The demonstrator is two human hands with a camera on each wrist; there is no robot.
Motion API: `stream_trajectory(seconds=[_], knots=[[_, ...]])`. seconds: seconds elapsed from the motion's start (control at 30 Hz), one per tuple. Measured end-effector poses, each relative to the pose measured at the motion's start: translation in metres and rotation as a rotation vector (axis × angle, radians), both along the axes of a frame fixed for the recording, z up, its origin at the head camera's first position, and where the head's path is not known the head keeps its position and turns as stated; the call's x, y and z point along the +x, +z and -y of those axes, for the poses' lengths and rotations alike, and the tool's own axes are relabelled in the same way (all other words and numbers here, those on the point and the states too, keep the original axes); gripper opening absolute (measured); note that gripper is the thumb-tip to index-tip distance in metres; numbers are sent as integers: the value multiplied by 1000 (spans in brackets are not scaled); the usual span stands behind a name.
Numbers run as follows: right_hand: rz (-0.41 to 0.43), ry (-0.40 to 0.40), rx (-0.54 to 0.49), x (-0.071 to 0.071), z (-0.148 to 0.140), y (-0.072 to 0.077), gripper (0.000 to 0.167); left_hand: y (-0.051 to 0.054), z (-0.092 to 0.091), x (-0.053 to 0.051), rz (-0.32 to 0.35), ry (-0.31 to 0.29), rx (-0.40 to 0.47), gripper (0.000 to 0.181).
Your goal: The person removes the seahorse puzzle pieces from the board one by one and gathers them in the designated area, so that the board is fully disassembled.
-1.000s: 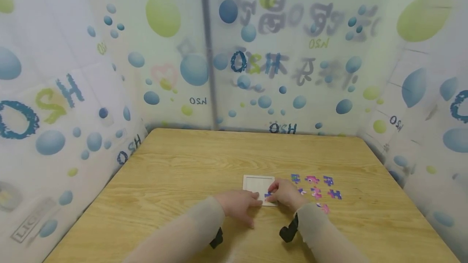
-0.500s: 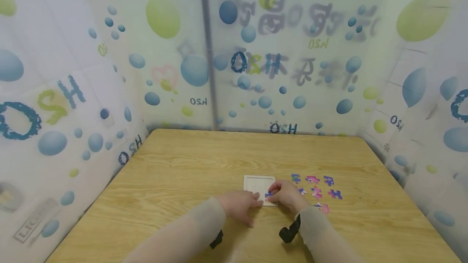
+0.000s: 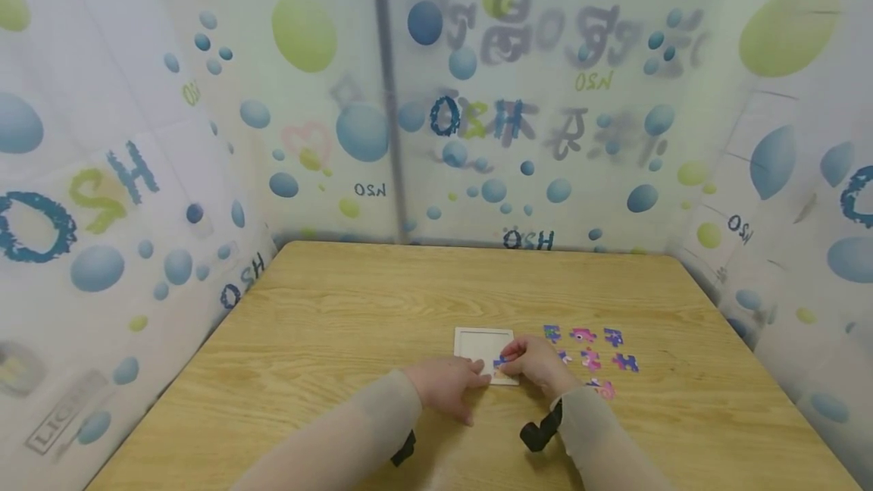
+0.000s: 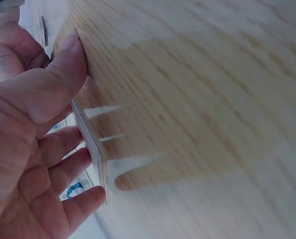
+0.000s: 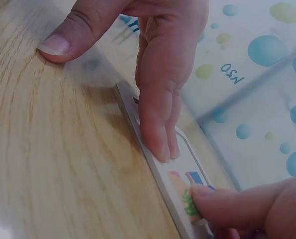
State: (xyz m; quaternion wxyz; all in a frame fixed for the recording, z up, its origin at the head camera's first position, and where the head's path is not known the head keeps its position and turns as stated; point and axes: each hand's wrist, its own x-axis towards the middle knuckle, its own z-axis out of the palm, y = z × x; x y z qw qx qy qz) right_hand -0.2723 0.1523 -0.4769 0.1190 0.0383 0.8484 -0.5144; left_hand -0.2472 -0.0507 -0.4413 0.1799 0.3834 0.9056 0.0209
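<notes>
A white square puzzle tray (image 3: 467, 329) lies on the wooden table. In its near right corner is a jigsaw piece (image 3: 499, 363) with blue, orange and green print, seen closer in the right wrist view as a puzzle piece (image 5: 187, 200). My right hand (image 3: 539, 366) holds this piece between thumb and fingers, the thumb lying over its edge. My left hand (image 3: 445, 386) rests its fingertips on the tray's near left part, fingers extended. In the left wrist view the left hand's thumb (image 4: 70, 62) stands apart from the other fingers, off the tray.
Several loose pink and purple jigsaw pieces (image 3: 589, 360) lie in rows to the right of the tray, some partly hidden by the right hand. The wooden table (image 3: 327, 324) reaches back to printed curtains (image 3: 314, 97) on three sides.
The right thumb has shifted slightly, and more of the jigsaw piece's lower, orange part shows. The left hand and the tray stay in place.
</notes>
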Motion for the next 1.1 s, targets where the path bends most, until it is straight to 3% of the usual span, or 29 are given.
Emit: stream_trajectory(seconds=[0.5,1.1], knots=[[0,27,-117,3,-6,2,18,3,0,3,13,11,9,72],[-5,37,-94,5,-9,4,16,5,1,4,10,27,1,72]])
